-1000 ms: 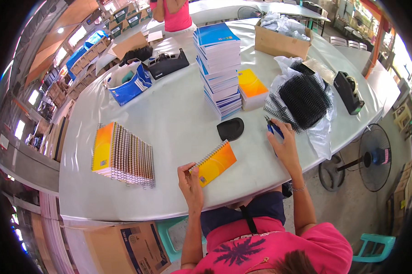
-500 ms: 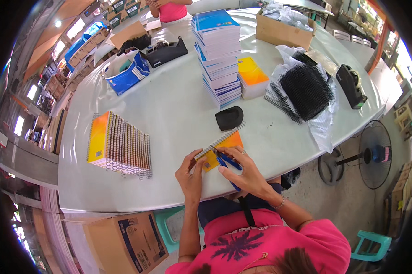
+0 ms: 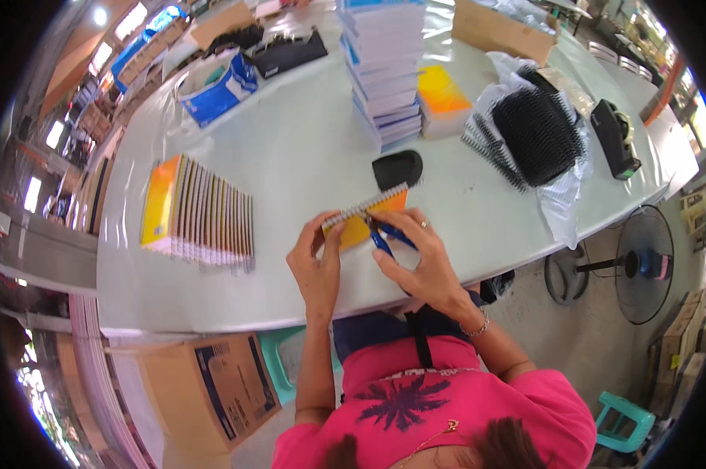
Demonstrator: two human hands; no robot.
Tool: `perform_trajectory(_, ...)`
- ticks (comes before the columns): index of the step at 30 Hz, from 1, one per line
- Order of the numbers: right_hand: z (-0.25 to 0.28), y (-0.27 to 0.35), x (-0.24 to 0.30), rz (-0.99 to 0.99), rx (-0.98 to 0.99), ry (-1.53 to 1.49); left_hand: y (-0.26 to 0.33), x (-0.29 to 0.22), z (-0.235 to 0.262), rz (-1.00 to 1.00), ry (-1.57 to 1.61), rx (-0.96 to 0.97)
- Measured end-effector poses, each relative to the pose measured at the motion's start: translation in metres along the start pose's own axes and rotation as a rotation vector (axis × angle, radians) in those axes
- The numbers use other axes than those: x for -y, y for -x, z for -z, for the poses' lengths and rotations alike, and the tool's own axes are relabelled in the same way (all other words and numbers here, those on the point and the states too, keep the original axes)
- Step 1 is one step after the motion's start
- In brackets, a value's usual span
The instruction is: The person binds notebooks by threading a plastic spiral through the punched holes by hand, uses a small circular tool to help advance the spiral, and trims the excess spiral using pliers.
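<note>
A small yellow and orange spiral notebook (image 3: 351, 233) is held tilted above the near side of the table, its coil edge turned upward and away from me. My left hand (image 3: 314, 262) pinches the coil edge at the left end, thumb in front and fingers behind. Blue-handled pliers (image 3: 381, 240) are in my right hand (image 3: 423, 262); their jaws reach the coil near the middle of that edge. The fingers of my right hand partly cover the handles. Just beyond the notebook lies a black rounded pad (image 3: 397, 170).
Coil-bound notebooks (image 3: 197, 211) stand in a row at left. A tall notebook stack (image 3: 384, 78) rises beyond, beside yellow-orange books (image 3: 444, 98). Black plastic coils (image 3: 537, 141) and a tape dispenser (image 3: 616, 141) lie right. A blue container (image 3: 218, 92) is far left; a fan (image 3: 642, 266) stands off the table.
The view has shifted, so the hands and table sit higher in it and the far person is mostly out. The coil edge slants less steeply; both hands keep their holds.
</note>
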State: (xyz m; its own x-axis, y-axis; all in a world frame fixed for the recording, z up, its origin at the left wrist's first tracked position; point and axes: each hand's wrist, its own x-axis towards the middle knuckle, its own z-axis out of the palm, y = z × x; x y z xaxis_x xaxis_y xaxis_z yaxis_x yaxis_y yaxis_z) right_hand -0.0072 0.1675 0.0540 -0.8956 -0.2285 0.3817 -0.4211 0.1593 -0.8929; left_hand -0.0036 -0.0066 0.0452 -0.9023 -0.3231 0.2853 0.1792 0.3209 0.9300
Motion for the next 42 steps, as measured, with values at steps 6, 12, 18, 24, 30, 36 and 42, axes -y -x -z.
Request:
perform_trajectory(6,-0.005,0.003,0.014,0.065,0.008,0.066,-0.002,-0.009,0.004,-0.02,-0.034,-0.013)
perform_trajectory(12,-0.018,0.004,0.008,0.12,0.019,0.092,0.002,-0.013,0.007,0.029,0.024,-0.003)
perform_trajectory(18,-0.023,0.004,0.007,0.184,-0.01,0.18,0.001,-0.011,0.007,-0.015,-0.04,-0.012)
perform_trajectory(24,-0.022,0.004,0.011,0.182,0.004,0.201,0.003,-0.006,0.007,-0.125,-0.143,-0.06)
perform_trajectory(30,-0.02,0.005,0.015,0.163,0.022,0.238,0.008,-0.006,0.01,-0.174,-0.269,-0.081)
perform_trajectory(36,-0.021,0.004,0.018,0.158,0.034,0.256,0.01,-0.006,0.014,-0.163,-0.34,-0.054)
perform_trajectory(42,-0.029,0.005,0.006,0.145,0.01,0.226,0.011,0.001,0.009,-0.183,-0.25,-0.06)
